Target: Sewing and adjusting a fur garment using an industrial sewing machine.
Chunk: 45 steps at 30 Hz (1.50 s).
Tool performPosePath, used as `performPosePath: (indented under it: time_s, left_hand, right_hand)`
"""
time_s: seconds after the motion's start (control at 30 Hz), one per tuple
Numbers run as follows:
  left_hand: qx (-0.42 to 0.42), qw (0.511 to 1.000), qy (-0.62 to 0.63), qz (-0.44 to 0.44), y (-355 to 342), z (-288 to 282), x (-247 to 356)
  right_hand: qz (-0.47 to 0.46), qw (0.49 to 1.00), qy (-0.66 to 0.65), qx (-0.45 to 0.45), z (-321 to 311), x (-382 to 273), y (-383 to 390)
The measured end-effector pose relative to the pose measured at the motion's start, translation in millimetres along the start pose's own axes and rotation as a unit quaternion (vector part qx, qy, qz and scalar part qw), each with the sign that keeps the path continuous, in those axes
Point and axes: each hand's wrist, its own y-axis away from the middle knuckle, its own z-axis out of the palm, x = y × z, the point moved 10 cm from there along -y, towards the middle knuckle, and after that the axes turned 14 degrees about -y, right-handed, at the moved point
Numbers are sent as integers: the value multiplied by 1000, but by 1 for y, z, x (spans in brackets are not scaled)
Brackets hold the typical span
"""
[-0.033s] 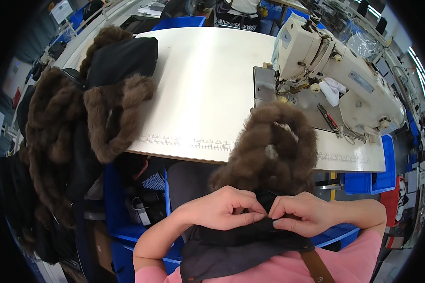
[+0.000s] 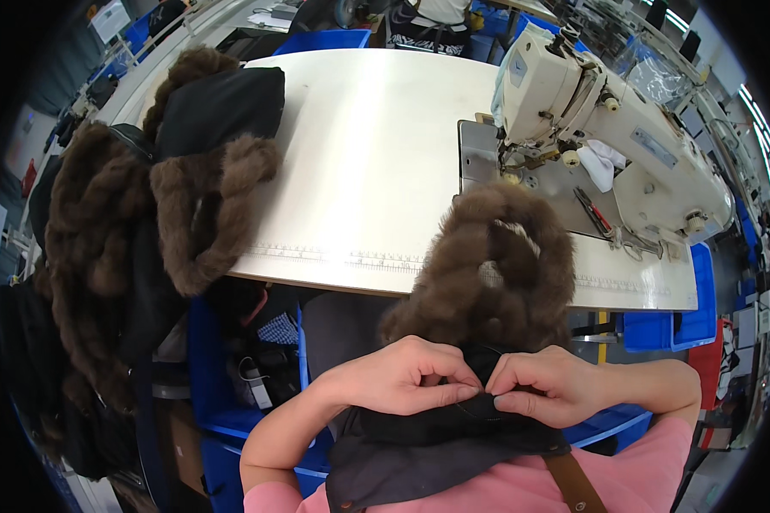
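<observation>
Head cam: left hand and right hand both pinch the black cloth, thumbs and forefingers closed, tips almost meeting. It's right in front of the pink shirt, with brown fur just beyond, draped over the front edge of the white table. Can't make out any finer detail between the tips. I'd pinch close, tug gently and evenly, and keep fur clear.

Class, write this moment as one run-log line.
left hand: pinching black cloth | right hand: pinching same cloth | brown fur: just beyond hands | sewing machine: white table, right side
</observation>
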Motion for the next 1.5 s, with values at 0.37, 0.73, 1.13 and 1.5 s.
performPosePath:
  time_s: [0.37,0.73,1.13,1.5]
  left_hand:
    - [43,992,99,60,32,-18,4]
    - [373,894,-243,46,99,-47,64]
    - [361,932,3,-28,82,-47,31]
    - [438,840,-320,-28,82,-51,55]
  right_hand:
    - [-3,992,122,-17,18,-42,-38]
    - [-175,938,246,-169,27,-76,-87]
    - [-264,846,462,25,10,-73,-68]
    - [-375,849,366,64,4,-58,-47]
